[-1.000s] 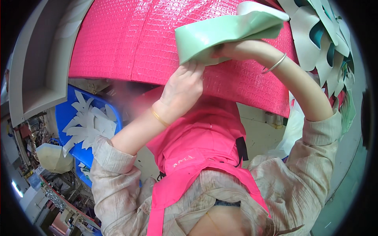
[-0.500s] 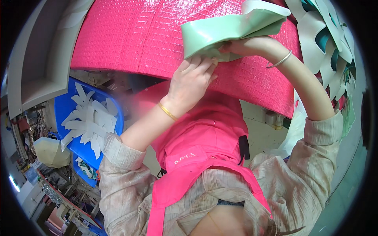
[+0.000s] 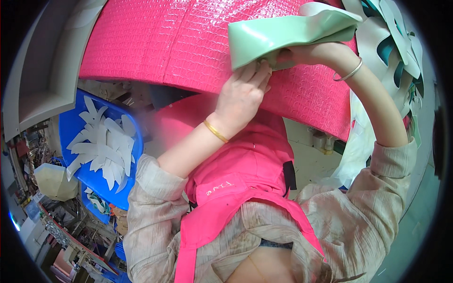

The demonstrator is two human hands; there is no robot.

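the left hand [image 3: 243, 94] is raised in front of the person, back of the hand toward the camera, its fingers [image 3: 257, 70] curled up onto the lower edge of a folded mint-green sheet [image 3: 288, 33] of smooth, leather-like material, pinching it where the fold bunches; a thin gold bangle [image 3: 215, 131] sits on that wrist. the right hand [image 3: 302, 52] comes in from the right at the same spot, closed on the underside of the green sheet just beside the left fingers, though how its fingers wrap is mostly hidden by the sheet; a silver bangle [image 3: 348, 73] hangs on its wrist. the mint-green sheet is held up high near the top of the view, folded over on itself with its paler reverse showing along the upper edge, and it lies against a large pink textured sheet [image 3: 179, 42] with a scale-like embossed pattern that spans the top of the picture behind both hands. to the right of the hands hang pale and teal cut-out shapes [image 3: 396, 37]. lower left, well apart from the hands, a blue plastic tray [image 3: 71, 127] holds a pile of white leaf-shaped cut pieces [image 3: 101, 146]. the person wears a pink apron [image 3: 236, 188] over a beige long-sleeved shirt [image 3: 363, 212], sleeves pushed back from the forearms.
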